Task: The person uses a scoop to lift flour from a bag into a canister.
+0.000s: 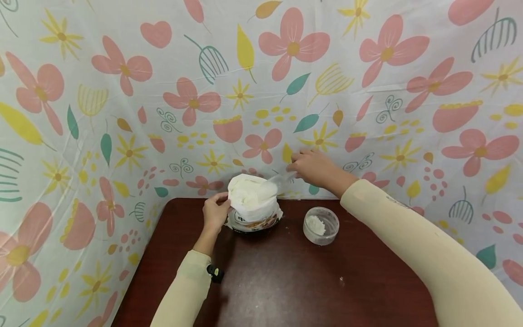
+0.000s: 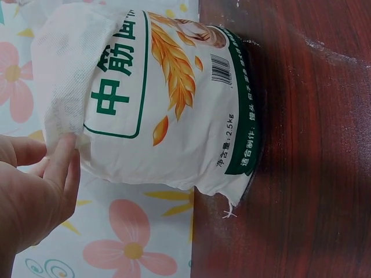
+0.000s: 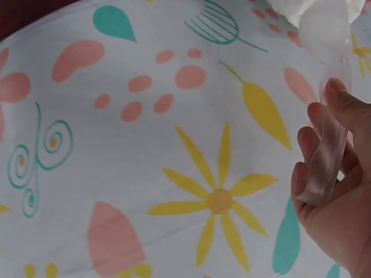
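Observation:
A white flour bag (image 1: 255, 212) stands on the table with its top folded back, white flour (image 1: 246, 193) showing inside. At its left side my left hand (image 1: 215, 212) pinches the folded rim between thumb and fingers; the printed front of the bag (image 2: 174, 104) faces the left wrist camera. My right hand (image 1: 313, 169) grips the handle of a clear plastic scoop (image 3: 331, 139) and holds it tilted from the upper right. The scoop's bowl end is at the bag's mouth, over the flour. A round clear container (image 1: 335, 228) with some flour sits to the right of the bag.
The dark red-brown table (image 1: 278, 281) has its back edge against a flower-printed cloth (image 1: 261, 109). Small white flour traces (image 2: 324, 49) lie on the tabletop. The right forearm passes above the table's right side.

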Motion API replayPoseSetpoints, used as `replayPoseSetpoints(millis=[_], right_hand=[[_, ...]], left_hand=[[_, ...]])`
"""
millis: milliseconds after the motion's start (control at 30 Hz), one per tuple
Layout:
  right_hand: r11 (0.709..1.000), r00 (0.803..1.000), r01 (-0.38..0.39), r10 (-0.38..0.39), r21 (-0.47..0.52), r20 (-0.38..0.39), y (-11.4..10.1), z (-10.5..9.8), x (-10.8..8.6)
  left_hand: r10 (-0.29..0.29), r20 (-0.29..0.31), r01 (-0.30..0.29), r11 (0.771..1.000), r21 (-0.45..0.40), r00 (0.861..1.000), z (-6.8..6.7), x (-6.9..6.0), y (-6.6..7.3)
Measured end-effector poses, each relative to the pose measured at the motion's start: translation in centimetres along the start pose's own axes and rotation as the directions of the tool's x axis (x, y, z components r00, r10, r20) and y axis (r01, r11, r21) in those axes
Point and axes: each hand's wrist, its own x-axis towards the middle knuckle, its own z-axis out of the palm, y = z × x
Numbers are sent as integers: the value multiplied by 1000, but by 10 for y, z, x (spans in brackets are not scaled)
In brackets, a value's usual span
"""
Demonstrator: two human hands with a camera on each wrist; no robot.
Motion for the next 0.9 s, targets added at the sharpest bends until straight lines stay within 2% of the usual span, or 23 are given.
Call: replayPoseSetpoints(millis=[233, 467, 900], right_hand=[[999, 995, 4, 0, -45, 101, -12, -9, 19], [997, 985, -7, 20, -75, 170, -23, -4, 32], [999, 976, -48, 43, 17, 215, -31, 6, 38]], left_hand=[[22, 9, -22, 1000, -1, 1000, 0, 2, -1], [19, 10, -19, 1000, 4, 1000, -1, 1, -1], [28, 7, -28, 1000, 9, 1000, -1, 0, -1]])
